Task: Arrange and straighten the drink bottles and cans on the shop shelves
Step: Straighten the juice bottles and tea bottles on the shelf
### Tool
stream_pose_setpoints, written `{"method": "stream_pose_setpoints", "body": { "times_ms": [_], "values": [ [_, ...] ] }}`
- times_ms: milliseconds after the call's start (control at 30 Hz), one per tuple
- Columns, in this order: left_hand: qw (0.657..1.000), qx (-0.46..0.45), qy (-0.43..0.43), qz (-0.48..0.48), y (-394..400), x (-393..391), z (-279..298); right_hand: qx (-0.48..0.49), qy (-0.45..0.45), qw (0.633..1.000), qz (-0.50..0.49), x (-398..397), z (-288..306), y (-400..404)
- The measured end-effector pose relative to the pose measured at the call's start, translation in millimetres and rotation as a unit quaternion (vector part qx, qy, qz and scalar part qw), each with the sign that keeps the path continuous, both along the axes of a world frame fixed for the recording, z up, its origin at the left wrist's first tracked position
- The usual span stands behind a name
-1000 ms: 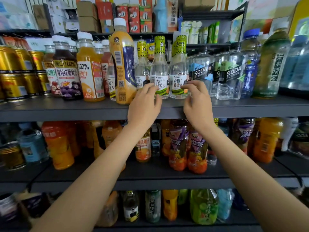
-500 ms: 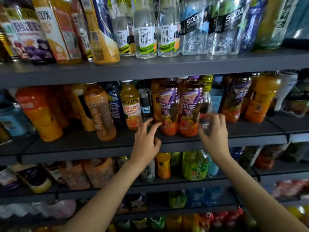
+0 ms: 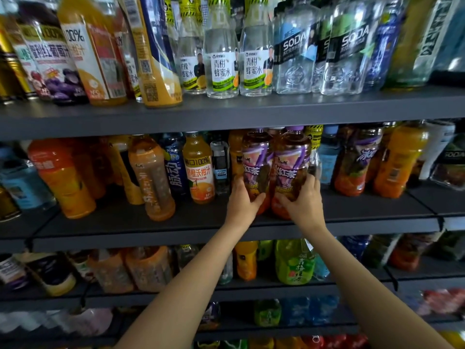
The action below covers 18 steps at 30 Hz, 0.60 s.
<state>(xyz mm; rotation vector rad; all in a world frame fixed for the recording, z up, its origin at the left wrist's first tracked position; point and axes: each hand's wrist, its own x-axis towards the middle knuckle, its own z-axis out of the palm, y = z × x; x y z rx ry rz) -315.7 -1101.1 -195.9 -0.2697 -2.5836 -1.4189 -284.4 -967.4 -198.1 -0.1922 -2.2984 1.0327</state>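
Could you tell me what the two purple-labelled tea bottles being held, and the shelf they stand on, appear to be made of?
The left tea bottle and right tea bottle look like clear glossy plastic: brown liquid shows through above printed film labels. The shelf looks like matte dark-grey painted metal, though the material is uncertain.

We cannot see the top-shelf bottle caps (image 3: 221,1), cut off above; the bottom-shelf bottles (image 3: 309,313) blur beyond reading.

Up top, "SODA" in white on the clear soda bottles (image 3: 294,51), "100%" on an orange juice bottle (image 3: 90,59), and 青柑蜂蜜水 on the honey water bottles (image 3: 222,69). One shelf down, 冰红茶 on the two purple-capped tea bottles (image 3: 289,170), 脉动 on a blue bottle (image 3: 176,172), plus "100%" on a small orange bottle (image 3: 200,170).
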Motion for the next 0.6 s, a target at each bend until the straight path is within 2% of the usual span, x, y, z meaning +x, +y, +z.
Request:
{"method": "stream_pose_setpoints", "body": {
  "times_ms": [133, 300, 600],
  "values": [
    [0.998, -0.039, 0.033, 0.042, -2.7, 0.0, -0.1, -0.010, 0.011, 1.000, -0.015, 2.9, -1.4, 0.0],
    [0.993, -0.050, 0.023, 0.102, -13.9, 3.5, 8.2, 0.009, 0.004, 1.000, -0.021, 10.1, 4.1, -3.7],
    [0.986, -0.091, 0.021, 0.135, -71.7, 1.9, 8.7, 0.021, -0.018, 0.999, -0.020, 11.0, 3.1, -0.9]
  ]
}}
